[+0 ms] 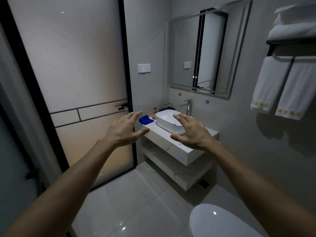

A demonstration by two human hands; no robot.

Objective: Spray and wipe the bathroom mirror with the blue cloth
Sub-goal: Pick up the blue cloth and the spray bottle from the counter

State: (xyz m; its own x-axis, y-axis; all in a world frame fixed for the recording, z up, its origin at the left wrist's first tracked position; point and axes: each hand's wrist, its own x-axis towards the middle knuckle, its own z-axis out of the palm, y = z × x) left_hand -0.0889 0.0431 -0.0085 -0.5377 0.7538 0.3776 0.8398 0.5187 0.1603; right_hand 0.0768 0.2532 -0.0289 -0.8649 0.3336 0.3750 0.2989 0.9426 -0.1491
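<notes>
The rectangular mirror (210,50) hangs on the wall above the vanity counter (172,142). A folded blue cloth (145,120) lies at the counter's far left end, beside the white oval basin (168,121). Behind the cloth stands a small orange bottle (156,111); I cannot tell whether it is the sprayer. My left hand (125,130) is stretched forward in the air with fingers spread, short of the cloth and holding nothing. My right hand (192,132) is held out the same way in front of the basin, fingers spread and holding nothing.
A frosted glass door (71,69) with a black frame fills the left. A chrome tap (188,106) stands behind the basin. White towels (282,86) hang from a rack on the right wall. The toilet lid (220,221) is at the bottom right, above glossy floor tiles.
</notes>
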